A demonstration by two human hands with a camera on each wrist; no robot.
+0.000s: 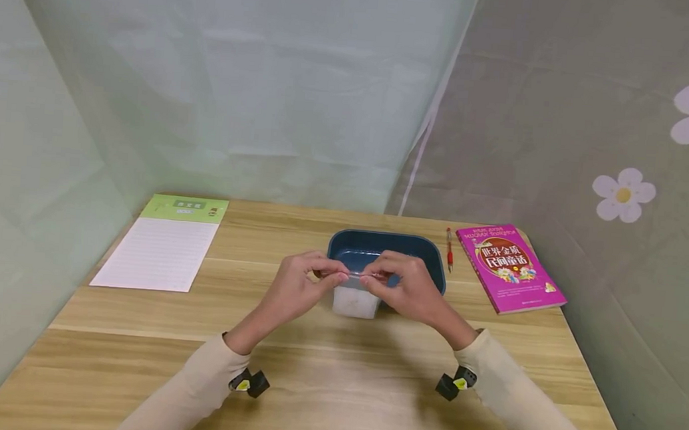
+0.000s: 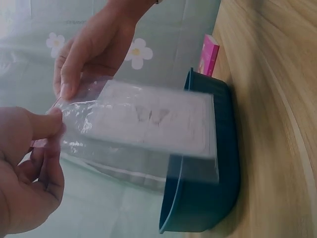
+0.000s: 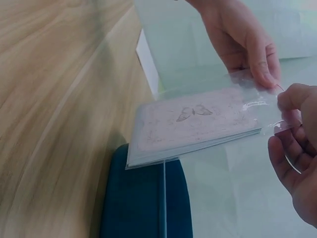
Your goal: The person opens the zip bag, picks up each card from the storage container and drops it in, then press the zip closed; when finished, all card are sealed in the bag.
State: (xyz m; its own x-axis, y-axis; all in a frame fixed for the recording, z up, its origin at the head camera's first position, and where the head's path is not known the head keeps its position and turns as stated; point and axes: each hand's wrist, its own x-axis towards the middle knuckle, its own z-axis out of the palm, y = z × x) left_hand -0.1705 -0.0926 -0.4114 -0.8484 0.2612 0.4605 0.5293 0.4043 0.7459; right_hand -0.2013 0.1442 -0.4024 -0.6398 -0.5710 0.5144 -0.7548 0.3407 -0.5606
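A clear plastic zip bag (image 2: 84, 124) hangs from both hands, with a stack of pale cards (image 3: 198, 119) inside. The top card carries a butterfly print. My left hand (image 1: 304, 280) pinches the bag's top edge between thumb and fingers. Close beside it, my right hand (image 1: 402, 286) pinches the same edge, thumb toward thumb. A thin reddish line runs along that edge. The bag's lower end overlaps the near side of a dark blue bin (image 1: 355, 232) in the head view.
On the wooden table (image 1: 320, 386), a lined writing pad (image 1: 158, 252) with a green top lies at left. To the right of the bin are a red pen (image 1: 450, 250) and a pink book (image 1: 508, 270). Fabric walls (image 1: 256, 102) stand behind and at both sides.
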